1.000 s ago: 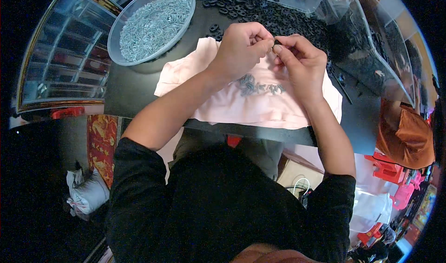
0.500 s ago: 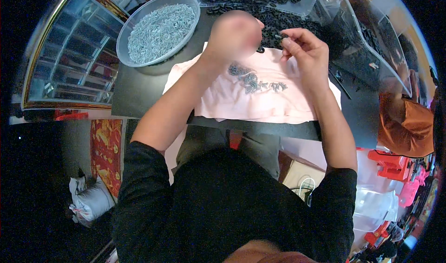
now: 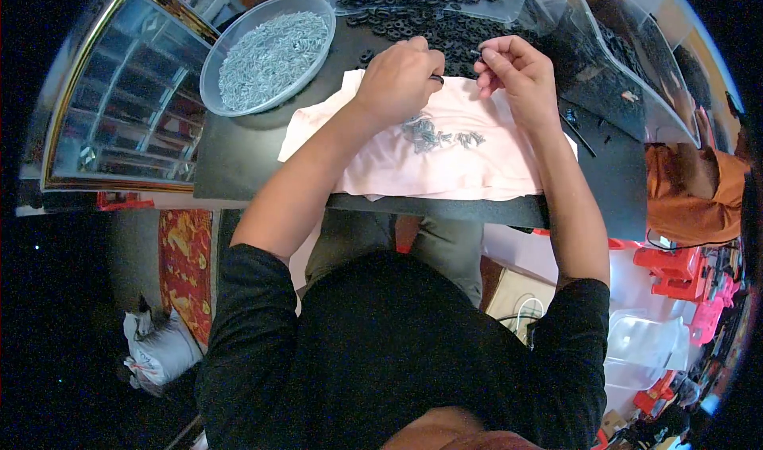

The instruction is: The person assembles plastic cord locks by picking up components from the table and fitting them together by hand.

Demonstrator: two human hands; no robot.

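Note:
Over the far part of a pale pink cloth point(image 3: 373, 172), my left hand point(image 3: 400, 78) is closed, back upward. A small black plastic piece point(image 3: 436, 79) with a rounded end sticks out by its fingertips. To its right, my right hand point(image 3: 522, 75) pinches another small dark piece point(image 3: 478, 54) between thumb and index finger, with a shiny bit on it. The other fingers of that hand are curled. Between and below the hands lies a loose pile of small silvery screw-like pieces point(image 3: 429, 137) on the cloth.
A round clear tub point(image 3: 208, 84) full of silvery pieces stands at the far left. Beyond my hands, black looped plastic parts point(image 3: 413, 25) are heaped on the dark table point(image 3: 238, 160). Clear plastic bins point(image 3: 636, 76) stand behind and right. A thin black tool point(image 3: 584, 141) lies right of the cloth.
My right hand has moved slightly up and away with its small piece. My left hand, blurred over before, now shows closed with its fingers bent down; the whole view has shifted a little.

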